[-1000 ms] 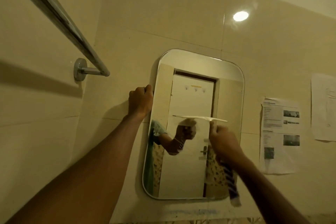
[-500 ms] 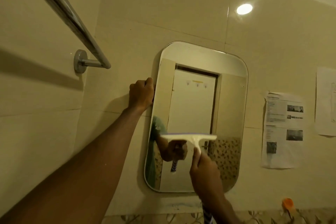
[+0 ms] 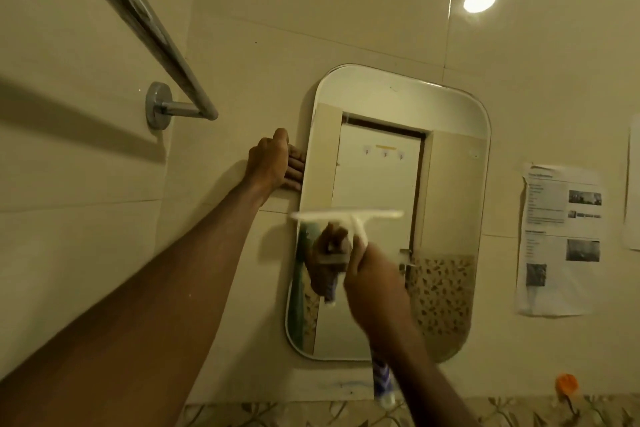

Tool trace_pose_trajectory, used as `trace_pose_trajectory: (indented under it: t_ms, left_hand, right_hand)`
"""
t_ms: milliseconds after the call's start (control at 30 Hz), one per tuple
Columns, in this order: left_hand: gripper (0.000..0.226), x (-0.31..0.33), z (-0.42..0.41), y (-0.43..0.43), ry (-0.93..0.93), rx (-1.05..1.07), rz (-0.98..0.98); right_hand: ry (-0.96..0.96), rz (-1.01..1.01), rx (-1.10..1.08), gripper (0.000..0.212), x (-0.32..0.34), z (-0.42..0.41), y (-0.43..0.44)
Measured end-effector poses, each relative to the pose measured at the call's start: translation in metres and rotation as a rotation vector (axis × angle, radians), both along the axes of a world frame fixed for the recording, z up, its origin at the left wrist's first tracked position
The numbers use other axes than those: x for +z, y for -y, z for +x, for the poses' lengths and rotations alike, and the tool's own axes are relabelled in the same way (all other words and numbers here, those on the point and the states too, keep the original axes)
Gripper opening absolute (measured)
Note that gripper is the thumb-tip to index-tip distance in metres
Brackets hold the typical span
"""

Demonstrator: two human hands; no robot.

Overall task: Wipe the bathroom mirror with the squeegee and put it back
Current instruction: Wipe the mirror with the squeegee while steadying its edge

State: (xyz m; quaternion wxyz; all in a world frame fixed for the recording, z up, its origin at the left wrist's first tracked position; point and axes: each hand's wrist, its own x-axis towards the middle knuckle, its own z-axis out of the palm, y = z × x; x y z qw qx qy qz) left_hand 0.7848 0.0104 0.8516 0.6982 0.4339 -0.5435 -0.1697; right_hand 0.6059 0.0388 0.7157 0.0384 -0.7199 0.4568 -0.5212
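Right hand [image 3: 374, 284] grips white plastic squeegee [image 3: 346, 215] on rounded wall mirror [image 3: 450, 184].
Left hand [image 3: 273, 163] rests straight fingers at its edge.

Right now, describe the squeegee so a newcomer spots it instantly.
Find the rounded mirror on the tiled wall. Across its left half at mid-height sits the squeegee, gripped from below by the right hand. It alone is white and T-shaped: a wide blade on a short handle.
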Motion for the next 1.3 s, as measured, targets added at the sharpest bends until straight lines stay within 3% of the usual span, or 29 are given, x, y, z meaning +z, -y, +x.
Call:
trace_pose_trajectory:
  t_ms: [167,333,433,600,733,900,1000,1100,1300]
  left_hand:
    - [0.049,-0.007,-0.002,0.000,-0.033,-0.014,-0.020]
    - [0.048,-0.013,-0.003,0.001,-0.042,0.023,-0.067]
    - [0.045,-0.017,-0.006,0.001,-0.049,0.065,-0.116]
    - [0.041,-0.026,-0.010,0.005,-0.059,0.115,-0.157]
    - [0.038,-0.026,-0.015,0.006,-0.029,0.206,-0.174]
    - [0.051,-0.016,-0.021,0.005,0.127,0.466,-0.188]
    - [0.049,-0.017,-0.030,0.006,0.285,0.653,-0.166]
    - [0.050,-0.034,-0.034,0.014,0.391,0.724,-0.217]
    - [0.049,-0.060,-0.038,0.011,0.329,0.695,-0.237]
  right_hand:
    - [-0.113,0.191,-0.047,0.032,-0.063,-0.003,-0.016]
    - [0.082,-0.053,0.083,0.038,0.029,-0.018,-0.008]
    - [0.073,-0.132,0.053,0.040,0.064,-0.015,0.009]
    - [0.100,-0.038,0.100,0.028,-0.036,-0.011,0.002]
    - [-0.013,0.122,0.019,0.032,-0.090,-0.025,-0.001]
    - [0.145,-0.133,0.009,0.044,-0.002,-0.067,0.022]
    - [0.152,-0.175,-0.038,0.048,0.035,-0.084,0.043]
    - [0.171,-0.140,-0.071,0.046,-0.005,-0.084,0.058]
    - [0.182,0.092,-0.129,0.045,-0.108,-0.086,0.032]
